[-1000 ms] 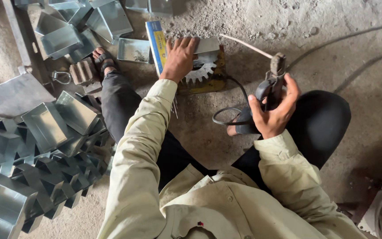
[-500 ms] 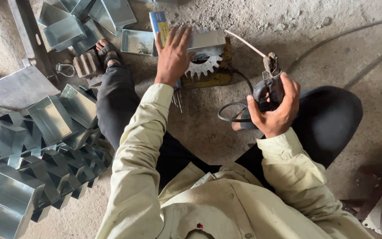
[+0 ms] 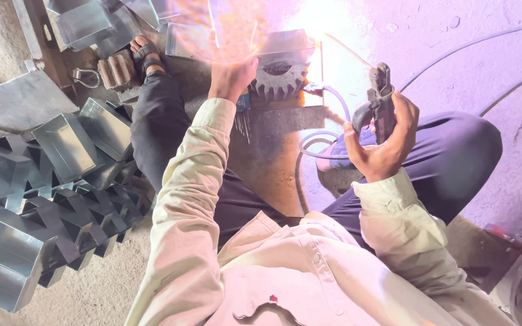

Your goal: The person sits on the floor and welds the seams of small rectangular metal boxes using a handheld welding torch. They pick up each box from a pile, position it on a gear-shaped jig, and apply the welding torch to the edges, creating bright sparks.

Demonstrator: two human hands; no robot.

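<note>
Concrete floor; right hand (image 3: 383, 142) grips electrode holder (image 3: 379, 102), left hand (image 3: 231, 75) extended.

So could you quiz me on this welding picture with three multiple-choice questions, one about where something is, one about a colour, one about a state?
1. Where is the heap of folded grey sheet-metal boxes?
A. On the person's left
B. On the person's right
C. On the person's lap

2. What colour is the person's long-sleeved shirt?
A. Bright red
B. Pale cream
C. Black

3. What is the right hand doing?
A. Lying flat and empty
B. Gripping the dark welding electrode holder
C. Holding a cup

Answers: 1 A, the heap fills the floor on the left hand's side. 2 B, both sleeves are light cream. 3 B, the fingers wrap the holder while a bright glare flares at the thin rod's tip.
</note>
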